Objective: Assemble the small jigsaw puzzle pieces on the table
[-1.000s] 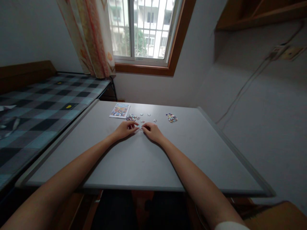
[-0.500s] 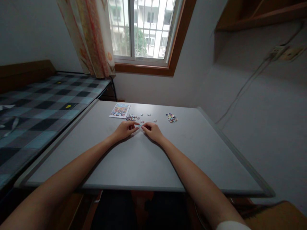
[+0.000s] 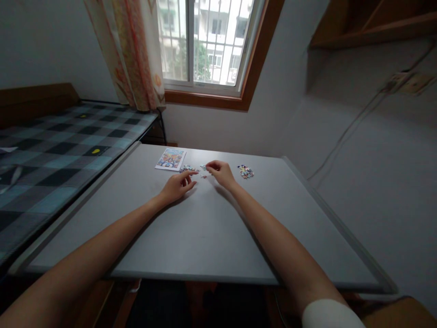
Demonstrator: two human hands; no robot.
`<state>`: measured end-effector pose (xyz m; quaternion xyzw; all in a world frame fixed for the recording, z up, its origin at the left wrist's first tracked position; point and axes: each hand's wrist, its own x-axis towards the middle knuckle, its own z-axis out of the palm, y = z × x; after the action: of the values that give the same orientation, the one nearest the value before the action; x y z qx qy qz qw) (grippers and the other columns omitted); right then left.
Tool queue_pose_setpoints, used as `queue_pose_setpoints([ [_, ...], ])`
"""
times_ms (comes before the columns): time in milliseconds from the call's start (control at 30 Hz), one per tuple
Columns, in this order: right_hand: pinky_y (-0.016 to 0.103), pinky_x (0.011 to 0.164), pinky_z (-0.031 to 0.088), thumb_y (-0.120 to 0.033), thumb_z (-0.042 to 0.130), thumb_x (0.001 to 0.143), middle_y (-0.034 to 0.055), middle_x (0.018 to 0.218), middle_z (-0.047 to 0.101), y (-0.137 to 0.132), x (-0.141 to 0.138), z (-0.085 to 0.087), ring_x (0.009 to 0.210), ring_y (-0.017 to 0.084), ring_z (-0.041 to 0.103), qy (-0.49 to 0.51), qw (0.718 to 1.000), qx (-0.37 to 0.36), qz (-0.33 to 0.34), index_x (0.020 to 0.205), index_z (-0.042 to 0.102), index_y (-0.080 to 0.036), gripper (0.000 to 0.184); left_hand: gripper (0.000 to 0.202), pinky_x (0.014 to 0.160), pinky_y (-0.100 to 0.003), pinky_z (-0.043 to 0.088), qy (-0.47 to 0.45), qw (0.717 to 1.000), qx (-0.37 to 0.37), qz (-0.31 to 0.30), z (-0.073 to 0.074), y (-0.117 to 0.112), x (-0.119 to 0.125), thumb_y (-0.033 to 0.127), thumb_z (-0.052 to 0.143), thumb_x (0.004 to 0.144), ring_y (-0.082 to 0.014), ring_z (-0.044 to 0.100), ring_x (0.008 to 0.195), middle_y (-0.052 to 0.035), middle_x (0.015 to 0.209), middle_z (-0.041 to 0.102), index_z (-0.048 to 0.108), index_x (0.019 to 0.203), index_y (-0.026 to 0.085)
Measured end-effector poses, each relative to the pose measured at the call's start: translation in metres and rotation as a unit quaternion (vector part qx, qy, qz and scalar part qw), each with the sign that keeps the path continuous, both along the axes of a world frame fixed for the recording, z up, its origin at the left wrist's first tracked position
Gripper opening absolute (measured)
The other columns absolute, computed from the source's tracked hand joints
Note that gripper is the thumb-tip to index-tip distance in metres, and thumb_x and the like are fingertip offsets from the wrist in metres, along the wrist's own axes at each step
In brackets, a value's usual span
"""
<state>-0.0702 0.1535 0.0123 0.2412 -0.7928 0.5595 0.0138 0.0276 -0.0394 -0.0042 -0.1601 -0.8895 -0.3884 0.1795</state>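
My right hand (image 3: 221,174) is over the middle of the far half of the table, thumb and fingertips pinched on a small light-blue puzzle piece (image 3: 203,167). My left hand (image 3: 176,187) rests on the table to the left, thumb and fingers apart with nothing between them. Just behind its fingertips lies a pile of jigsaw pieces (image 3: 187,169), partly covered by the hand. A loose puzzle piece (image 3: 204,176) lies between the two hands. Beyond the left pile is a printed picture sheet (image 3: 170,159), colourful with a white border.
A second pile of puzzle pieces (image 3: 246,171) lies right of my right hand. The white table (image 3: 191,241) has raised grey edges. A bed with a checked cover (image 3: 68,150) stands along the left. A window (image 3: 211,45) and curtain are ahead; a cable (image 3: 344,127) hangs on the right wall.
My hands were together over a small light-blue piece. The right hand has moved away from me and slightly right with a piece; the left has stayed, its fingers now empty.
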Motion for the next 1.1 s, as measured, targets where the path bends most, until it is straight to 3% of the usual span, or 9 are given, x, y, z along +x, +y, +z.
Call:
queue_pose_setpoints([
  [133, 0.028, 0.078, 0.050, -0.015, 0.061, 0.078, 0.0058, 0.083, 0.074, 0.015, -0.041, 0.005, 0.074, 0.014, 0.065, 0.032, 0.988, 0.087, -0.120, 0.078, 0.071, -0.015, 0.011, 0.027, 0.057, -0.019, 0.041, -0.005, 0.999, -0.032, -0.019, -0.001, 0.000, -0.001, 0.034, 0.055, 0.089, -0.0076, 0.050, 0.055, 0.0004, 0.071, 0.064, 0.071, 0.104, 0.018],
  [233, 0.028, 0.081, 0.049, -0.018, 0.062, 0.078, 0.0081, 0.086, 0.075, 0.021, -0.057, 0.001, 0.080, 0.016, 0.067, 0.035, 0.977, 0.137, -0.160, 0.081, 0.074, -0.014, 0.013, 0.025, 0.057, -0.020, 0.040, -0.004, 0.998, -0.050, -0.027, -0.002, -0.001, -0.001, 0.032, 0.054, 0.089, -0.0078, 0.050, 0.055, -0.0001, 0.070, 0.064, 0.072, 0.099, 0.017],
  [633, 0.027, 0.080, 0.049, -0.025, 0.061, 0.080, 0.0085, 0.087, 0.076, 0.022, -0.057, -0.022, 0.081, 0.017, 0.068, 0.036, 0.965, 0.193, -0.174, 0.085, 0.076, -0.016, 0.018, 0.023, 0.057, -0.020, 0.038, -0.010, 0.996, -0.070, -0.045, -0.001, 0.000, 0.001, 0.029, 0.054, 0.089, -0.0078, 0.049, 0.055, -0.0004, 0.068, 0.064, 0.072, 0.092, 0.016],
  [1100, 0.027, 0.077, 0.049, -0.026, 0.060, 0.080, 0.0083, 0.087, 0.075, 0.021, -0.056, -0.023, 0.079, 0.017, 0.067, 0.035, 0.964, 0.200, -0.170, 0.085, 0.076, -0.016, 0.020, 0.024, 0.056, -0.020, 0.037, -0.017, 0.996, -0.073, -0.036, -0.001, -0.001, 0.002, 0.030, 0.054, 0.089, -0.0080, 0.049, 0.054, -0.0002, 0.066, 0.064, 0.073, 0.092, 0.017],
])
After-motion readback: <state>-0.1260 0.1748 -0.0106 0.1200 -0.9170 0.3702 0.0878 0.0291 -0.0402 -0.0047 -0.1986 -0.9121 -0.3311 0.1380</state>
